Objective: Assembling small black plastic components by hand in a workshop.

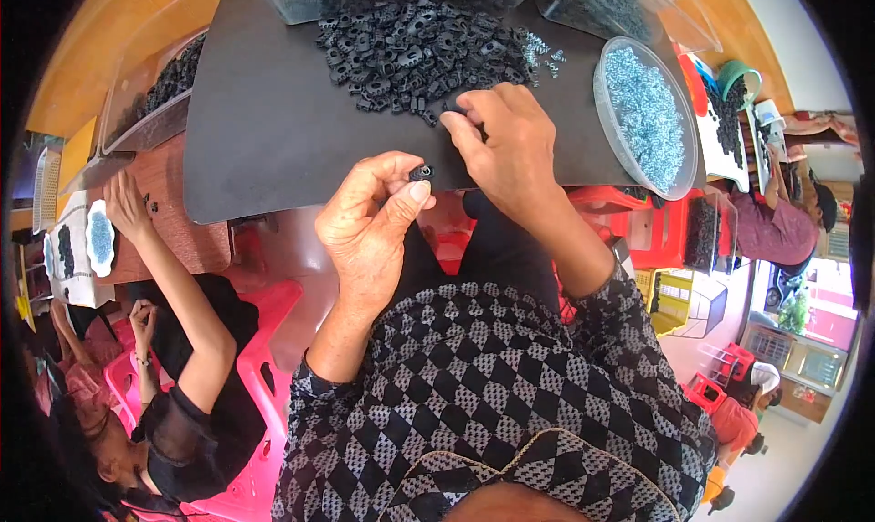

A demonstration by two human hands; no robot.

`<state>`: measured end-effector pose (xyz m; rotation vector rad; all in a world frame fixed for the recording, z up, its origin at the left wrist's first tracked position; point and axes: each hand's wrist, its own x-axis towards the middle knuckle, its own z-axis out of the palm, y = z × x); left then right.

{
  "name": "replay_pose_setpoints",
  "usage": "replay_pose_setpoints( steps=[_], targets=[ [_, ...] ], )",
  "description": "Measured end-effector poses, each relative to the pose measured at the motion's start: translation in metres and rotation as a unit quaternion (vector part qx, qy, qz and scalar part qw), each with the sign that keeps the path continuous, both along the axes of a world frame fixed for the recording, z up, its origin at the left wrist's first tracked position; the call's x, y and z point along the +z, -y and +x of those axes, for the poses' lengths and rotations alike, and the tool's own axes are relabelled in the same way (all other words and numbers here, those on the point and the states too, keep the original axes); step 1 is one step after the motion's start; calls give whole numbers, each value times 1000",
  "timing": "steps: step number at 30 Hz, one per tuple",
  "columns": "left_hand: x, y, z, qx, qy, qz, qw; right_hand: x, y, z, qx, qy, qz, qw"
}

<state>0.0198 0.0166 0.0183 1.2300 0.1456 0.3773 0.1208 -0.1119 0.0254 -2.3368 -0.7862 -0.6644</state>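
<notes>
My left hand pinches a small black plastic cord lock part between thumb and forefinger, just off the table's front edge. A round opening with something pale and ring-like inside faces up on it. At the near edge of the heap of black cord lock parts, my right hand has its thumb and fingers drawn together. A dark bit shows by its fingertips, but I cannot make out what they hold. A few small metal springs lie loose at the heap's right side.
To the right, a round clear tub full of springs stands on the dark table. Clear plastic bins stand along the back. A co-worker sits on a pink chair at the left; other people work at the right.
</notes>
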Motion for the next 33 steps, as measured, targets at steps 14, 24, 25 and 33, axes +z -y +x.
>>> replay_pose_setpoints(
  steps=[14,24,25,33],
  targets=[
    [2,0,6,40,-17,37,998,18,15,-15,51,-132,70,987],
    [-1,15,15,34,28,47,998,24,14,-37,100,-304,134,938],
    [1,17,14,38,28,30,998,20,14,-38,108,-260,152,947],
    [5,11,10,-31,29,-48,998,39,23,-44,105,-410,265,866]
  ],
)
